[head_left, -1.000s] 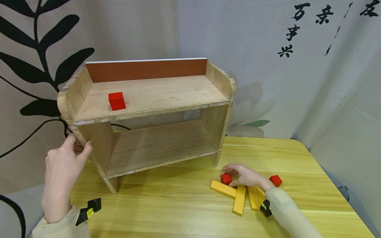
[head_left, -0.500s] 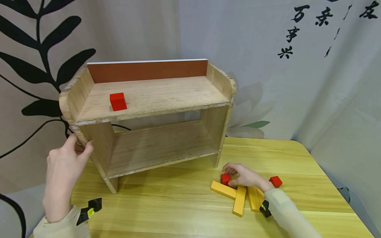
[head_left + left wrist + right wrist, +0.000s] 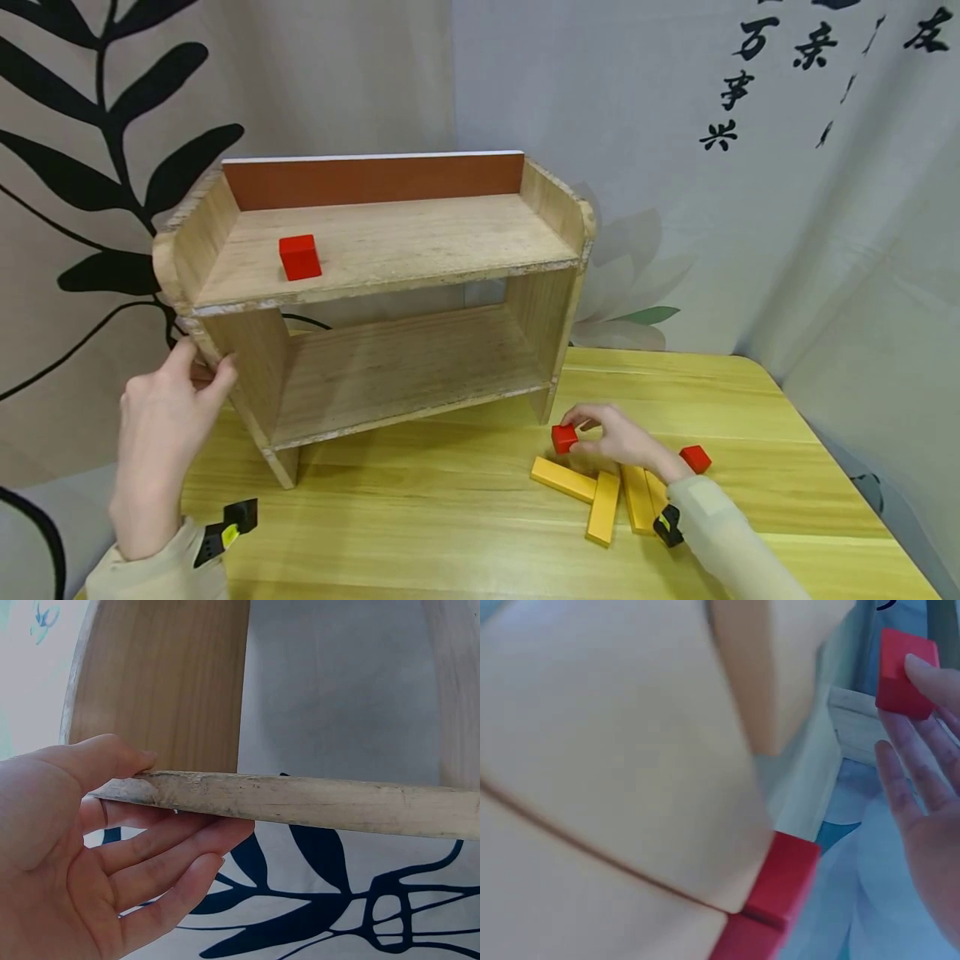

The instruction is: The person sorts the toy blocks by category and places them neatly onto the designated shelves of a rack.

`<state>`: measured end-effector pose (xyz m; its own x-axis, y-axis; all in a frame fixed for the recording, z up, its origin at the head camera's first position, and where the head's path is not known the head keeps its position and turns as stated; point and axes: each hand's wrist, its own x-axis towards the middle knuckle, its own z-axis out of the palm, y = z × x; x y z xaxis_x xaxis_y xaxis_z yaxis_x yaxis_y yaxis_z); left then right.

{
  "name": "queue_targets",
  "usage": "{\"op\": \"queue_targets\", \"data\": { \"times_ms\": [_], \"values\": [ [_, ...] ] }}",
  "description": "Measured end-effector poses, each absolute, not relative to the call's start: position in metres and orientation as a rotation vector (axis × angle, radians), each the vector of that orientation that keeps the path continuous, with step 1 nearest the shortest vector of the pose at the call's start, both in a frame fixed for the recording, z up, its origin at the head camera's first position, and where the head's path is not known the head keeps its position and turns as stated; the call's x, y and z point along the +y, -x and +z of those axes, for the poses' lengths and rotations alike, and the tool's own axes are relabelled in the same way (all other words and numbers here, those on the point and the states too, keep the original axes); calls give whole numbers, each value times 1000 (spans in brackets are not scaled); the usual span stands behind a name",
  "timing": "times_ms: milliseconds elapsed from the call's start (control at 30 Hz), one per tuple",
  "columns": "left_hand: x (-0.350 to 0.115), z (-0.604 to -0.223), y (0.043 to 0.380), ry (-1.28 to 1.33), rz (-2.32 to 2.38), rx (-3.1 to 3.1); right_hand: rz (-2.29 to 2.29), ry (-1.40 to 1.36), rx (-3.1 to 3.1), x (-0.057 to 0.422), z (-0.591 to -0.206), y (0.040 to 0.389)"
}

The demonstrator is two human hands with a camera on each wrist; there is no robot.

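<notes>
A two-tier wooden shelf [image 3: 405, 237] stands tilted in the head view, with one red block [image 3: 300, 257] on its upper board. My left hand [image 3: 161, 425] grips the front edge of its left side panel, thumb inside and fingers outside; the left wrist view shows this side panel edge [image 3: 315, 802] between them. On the right, my right hand [image 3: 622, 437] pinches a red block [image 3: 564, 439] between thumb and fingers, just above the table and apart from the shelf. The right wrist view shows the same red block [image 3: 904, 675] at the fingertips.
Several yellow blocks lie near the right hand, among them a crosswise yellow block [image 3: 562, 480] and an upright-running yellow block [image 3: 603, 508]. Another red block [image 3: 696, 459] sits behind the right forearm. The wooden table [image 3: 420, 525] reaches back to printed curtains [image 3: 660, 167].
The right hand has lifted the red block slightly off the table and moved it a little left, toward the shelf. The left hand keeps its grip on the shelf.
</notes>
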<state>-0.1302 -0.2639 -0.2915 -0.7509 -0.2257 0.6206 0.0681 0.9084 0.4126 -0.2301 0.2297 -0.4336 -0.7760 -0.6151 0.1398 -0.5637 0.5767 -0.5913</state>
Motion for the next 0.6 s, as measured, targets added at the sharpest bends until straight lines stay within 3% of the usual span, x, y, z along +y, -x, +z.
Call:
{"op": "queue_targets", "data": {
  "times_ms": [600],
  "values": [
    [-264,-292,130,-124,-540,-2374,-1203,1317,2855,200,-386,233]
  ]
}}
